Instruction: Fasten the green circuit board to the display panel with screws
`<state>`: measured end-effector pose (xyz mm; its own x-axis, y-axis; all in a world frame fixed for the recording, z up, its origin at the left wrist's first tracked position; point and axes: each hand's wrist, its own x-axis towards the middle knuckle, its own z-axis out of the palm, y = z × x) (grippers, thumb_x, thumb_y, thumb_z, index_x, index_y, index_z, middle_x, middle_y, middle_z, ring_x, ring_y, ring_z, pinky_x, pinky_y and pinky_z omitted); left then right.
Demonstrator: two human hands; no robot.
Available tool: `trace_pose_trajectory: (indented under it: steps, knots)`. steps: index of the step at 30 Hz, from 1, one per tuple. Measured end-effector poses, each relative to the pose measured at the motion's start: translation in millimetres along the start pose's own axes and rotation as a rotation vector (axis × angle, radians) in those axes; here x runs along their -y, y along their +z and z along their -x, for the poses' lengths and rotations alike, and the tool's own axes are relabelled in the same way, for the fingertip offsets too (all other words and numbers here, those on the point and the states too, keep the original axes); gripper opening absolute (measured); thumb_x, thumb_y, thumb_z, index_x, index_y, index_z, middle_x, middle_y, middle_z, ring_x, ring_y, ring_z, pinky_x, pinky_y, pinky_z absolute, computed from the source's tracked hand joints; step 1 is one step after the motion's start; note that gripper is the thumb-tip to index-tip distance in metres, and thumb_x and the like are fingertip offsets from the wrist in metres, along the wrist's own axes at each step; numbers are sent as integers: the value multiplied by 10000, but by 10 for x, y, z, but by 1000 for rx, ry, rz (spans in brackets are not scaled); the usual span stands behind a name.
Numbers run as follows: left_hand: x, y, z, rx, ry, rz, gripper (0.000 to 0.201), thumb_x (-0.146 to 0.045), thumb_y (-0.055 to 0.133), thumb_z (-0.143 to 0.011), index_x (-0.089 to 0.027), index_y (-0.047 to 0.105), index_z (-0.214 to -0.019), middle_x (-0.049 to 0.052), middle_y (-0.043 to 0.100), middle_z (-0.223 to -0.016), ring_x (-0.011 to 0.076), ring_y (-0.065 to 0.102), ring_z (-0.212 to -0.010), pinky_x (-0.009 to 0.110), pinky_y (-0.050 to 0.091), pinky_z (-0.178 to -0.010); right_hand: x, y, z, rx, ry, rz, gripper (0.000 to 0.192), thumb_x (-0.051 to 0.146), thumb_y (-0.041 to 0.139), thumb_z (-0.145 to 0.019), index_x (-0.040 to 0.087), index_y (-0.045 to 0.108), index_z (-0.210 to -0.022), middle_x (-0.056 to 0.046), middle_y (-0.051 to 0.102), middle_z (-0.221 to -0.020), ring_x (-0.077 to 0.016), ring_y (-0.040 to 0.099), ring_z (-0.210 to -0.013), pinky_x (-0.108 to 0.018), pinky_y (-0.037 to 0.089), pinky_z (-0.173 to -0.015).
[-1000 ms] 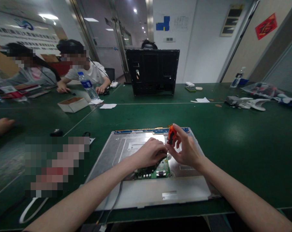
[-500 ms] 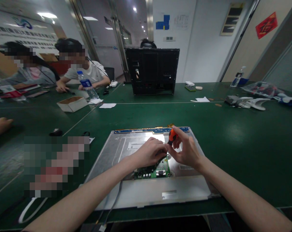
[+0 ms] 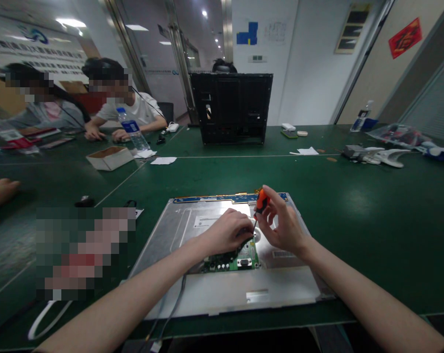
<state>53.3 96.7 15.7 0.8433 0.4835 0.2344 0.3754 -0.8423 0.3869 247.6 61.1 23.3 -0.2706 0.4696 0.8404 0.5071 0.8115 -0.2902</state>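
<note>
A flat silver display panel [image 3: 177, 245] lies face down on the green table, with a green circuit board [image 3: 249, 252] at its middle. In my right hand [image 3: 282, 223] is an orange and black screwdriver [image 3: 261, 202], gripped by the handle between thumb and fingers. Its thin shaft points down at the board's upper right corner. My left hand [image 3: 231, 230] rests over the board, fingers curled together close to the screwdriver's tip. Whatever those fingers pinch, if anything, is hidden. A thin dark cable [image 3: 175, 304] runs from the panel toward the near edge.
Across the table stands a black monitor housing [image 3: 232, 108]. A small open box [image 3: 110, 158] and a water bottle [image 3: 133, 130] are at the back left. Two people sit there, and another person's hand [image 3: 3, 189] shows at the left edge. Grey and white parts [image 3: 372, 154] lie right.
My right hand's fingers have opened slightly and shifted on the screwdriver's handle, which stands a little higher and shows its shaft. My left hand stays in place.
</note>
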Motion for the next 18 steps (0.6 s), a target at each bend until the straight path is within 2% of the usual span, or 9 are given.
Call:
trace_pose_trajectory:
  steps: [4,10,18]
  knots:
    - [-6,-2,-2,-5,-2,2,78,-155,565,-877,-171,639,-897,35,697,-853,179,631,-809,348,416,-830,-11,6,0,-17,-23,3,717,165,515,-920,260,158,-1535,40,601,-719,-105,561,-467,-198,431,-382]
    - [7,8,0,-19,5,0,55,-164,577,-875,-175,631,-872,29,700,-844,179,635,-800,357,418,-840,-31,12,13,-8,-17,28,699,224,552,-939,278,181,-1529,34,610,-745,-112,577,-483,-212,453,-404]
    - [3,-5,1,4,-2,13,74,-159,575,-889,-172,646,-907,31,699,-854,175,634,-805,344,423,-841,12,-10,-4,3,-8,6,714,142,498,-905,234,176,-1535,6,630,-768,-113,581,-490,-210,458,-390]
